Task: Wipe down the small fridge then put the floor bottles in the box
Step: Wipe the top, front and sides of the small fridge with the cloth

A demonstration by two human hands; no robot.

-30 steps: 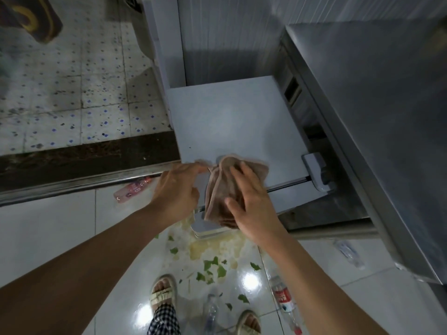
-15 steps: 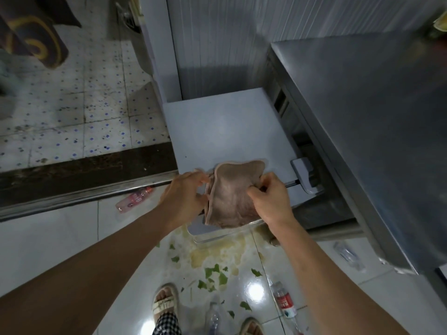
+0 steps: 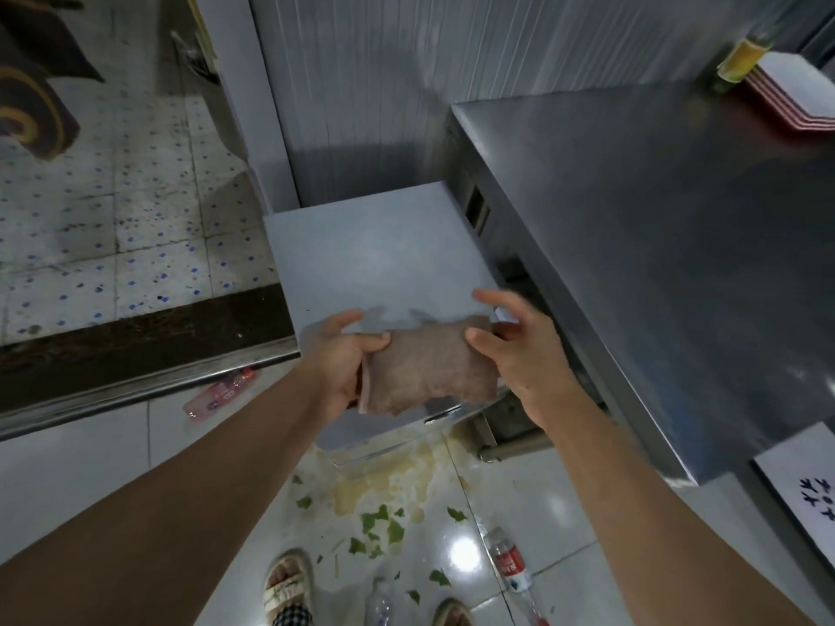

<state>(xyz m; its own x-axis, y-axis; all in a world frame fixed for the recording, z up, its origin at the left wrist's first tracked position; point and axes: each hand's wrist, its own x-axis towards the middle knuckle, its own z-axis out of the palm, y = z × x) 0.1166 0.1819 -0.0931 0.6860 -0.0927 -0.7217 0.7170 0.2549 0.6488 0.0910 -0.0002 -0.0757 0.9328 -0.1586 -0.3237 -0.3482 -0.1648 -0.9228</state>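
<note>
I see L hand (image 3: 341,361) grip pinching cloth (image 3: 427,365) left edge | R hand (image 3: 519,354) grip pinching right edge, index raised | cloth stretched over small fridge (image 3: 375,259) top front | bottles on floor: pink-label bottle (image 3: 221,393) left, red-label bottle (image 3: 508,564) by feet, clear bottle (image 3: 379,600) btwn sandals

I see matt brownish cloth (image 3: 427,372) w/ nappy fibre, small fridge (image 3: 375,259) top smooth pale matt, steel counter (image 3: 655,246) brushed, floor tiles (image 3: 90,463) glossy white, clear plastic bottles (image 3: 509,563).
</note>
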